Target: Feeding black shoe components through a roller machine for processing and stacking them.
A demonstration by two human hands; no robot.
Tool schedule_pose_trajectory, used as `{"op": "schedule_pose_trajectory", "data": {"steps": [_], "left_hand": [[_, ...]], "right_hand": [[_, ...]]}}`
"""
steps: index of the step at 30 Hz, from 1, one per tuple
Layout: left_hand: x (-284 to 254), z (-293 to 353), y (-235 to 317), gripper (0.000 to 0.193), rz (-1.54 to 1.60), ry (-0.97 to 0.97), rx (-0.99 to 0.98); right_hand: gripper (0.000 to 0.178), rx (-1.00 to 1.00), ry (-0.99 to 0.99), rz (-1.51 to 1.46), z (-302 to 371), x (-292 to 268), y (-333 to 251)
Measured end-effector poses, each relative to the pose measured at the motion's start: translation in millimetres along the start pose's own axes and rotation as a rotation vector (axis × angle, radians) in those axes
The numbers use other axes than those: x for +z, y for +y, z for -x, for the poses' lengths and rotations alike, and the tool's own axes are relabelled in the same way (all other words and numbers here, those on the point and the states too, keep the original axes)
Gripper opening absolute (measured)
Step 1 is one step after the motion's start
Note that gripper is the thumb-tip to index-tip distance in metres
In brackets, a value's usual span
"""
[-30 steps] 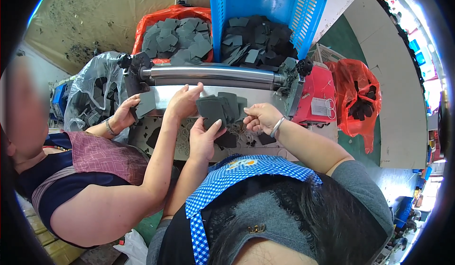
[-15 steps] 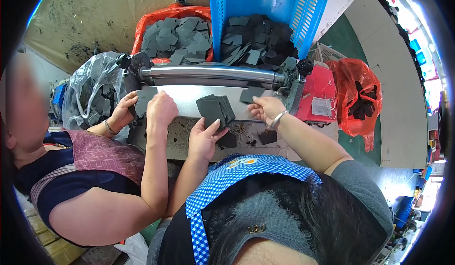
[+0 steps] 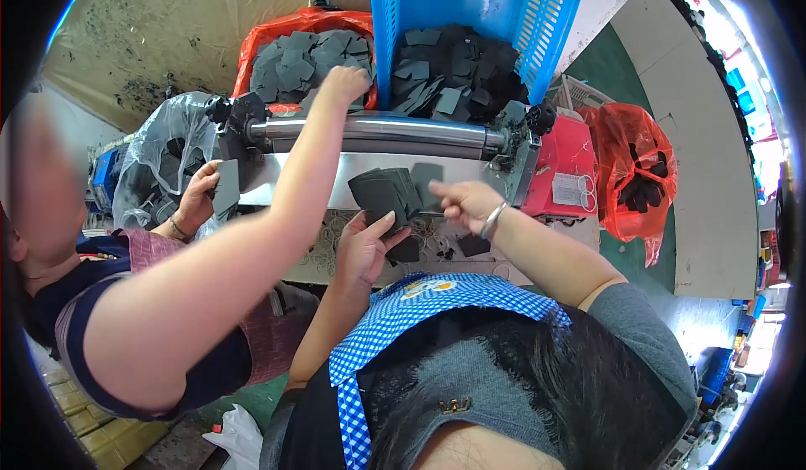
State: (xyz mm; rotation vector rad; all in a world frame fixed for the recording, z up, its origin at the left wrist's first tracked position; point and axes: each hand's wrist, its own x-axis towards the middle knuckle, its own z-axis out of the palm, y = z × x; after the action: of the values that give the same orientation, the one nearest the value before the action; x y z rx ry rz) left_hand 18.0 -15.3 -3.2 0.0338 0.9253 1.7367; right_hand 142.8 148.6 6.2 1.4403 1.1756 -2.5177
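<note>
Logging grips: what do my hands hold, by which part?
Left hand: fanned stack of flat squarish dark grey pieces, by its lower end. Right hand: grip on single piece unclear.

No words or numbers can be read. Toward three o'clock, one white label (image 3: 571,189) stands on the red panel (image 3: 562,147), its print too small.

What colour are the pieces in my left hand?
The pieces are dark grey, clearest in the head view.
</note>
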Motion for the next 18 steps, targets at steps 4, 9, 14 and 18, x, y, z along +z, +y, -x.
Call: {"op": "schedule_pose_trajectory", "data": {"steps": [4, 9, 14, 18], "left_hand": [[1.2, -1.7, 1.5, 0.019, -0.055, 0.042, 0.054], [3.9, -0.6, -0.3, 0.02, -0.05, 0.005, 0.035], [-0.6, -3.0, 1.0, 0.02, -0.011, 0.0, 0.013], [-1.0, -2.0, -1.3, 0.019, -0.07, 0.021, 0.04]], "right_hand": [[0.024, -0.164, 0.214, -0.223, -13.7, -13.9, -14.2], [0.014, -0.096, -0.152, 0.123, 5.2, 9.2, -2.4], [0.018, -0.023, -0.015, -0.044, -5.1, -9.4, -4.8], [0.017, -0.21, 0.14, -0.254, -17.5, -14.8, -15.0]]}}
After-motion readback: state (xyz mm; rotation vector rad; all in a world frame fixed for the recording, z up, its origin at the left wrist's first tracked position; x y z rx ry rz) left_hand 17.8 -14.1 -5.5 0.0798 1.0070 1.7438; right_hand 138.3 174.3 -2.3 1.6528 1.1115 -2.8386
